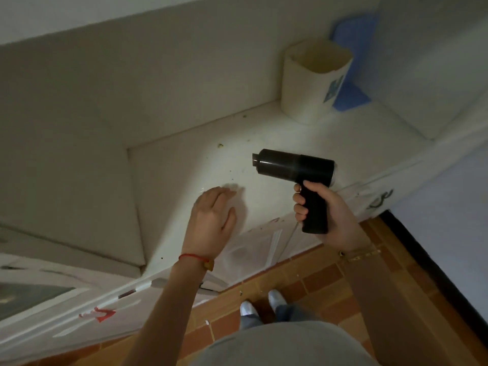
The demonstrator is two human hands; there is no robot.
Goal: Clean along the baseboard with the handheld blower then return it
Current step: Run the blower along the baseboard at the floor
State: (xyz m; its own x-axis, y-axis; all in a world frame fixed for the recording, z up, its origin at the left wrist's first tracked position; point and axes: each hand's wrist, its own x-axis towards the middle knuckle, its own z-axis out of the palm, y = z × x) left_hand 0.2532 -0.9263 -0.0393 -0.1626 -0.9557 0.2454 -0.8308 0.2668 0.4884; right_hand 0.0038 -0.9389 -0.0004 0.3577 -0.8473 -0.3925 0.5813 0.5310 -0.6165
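Note:
My right hand (327, 210) grips the handle of a black pistol-shaped handheld blower (293, 167). Its barrel is held level above a white ledge (184, 170), nozzle pointing left. My left hand (214, 220) rests flat on the ledge, fingers straight, to the left of and below the nozzle. A red cord bracelet is on that wrist. Small dark specks of debris (220, 146) lie on the ledge beyond the nozzle, near where the ledge meets the wall (132, 96).
A cream plastic bin (314, 83) stands at the ledge's far right, with a blue mat (353, 33) behind it. The ledge's front face carries white panels with marks. An orange-brown tiled floor (317, 281) lies below, with my white shoes (261, 305) on it.

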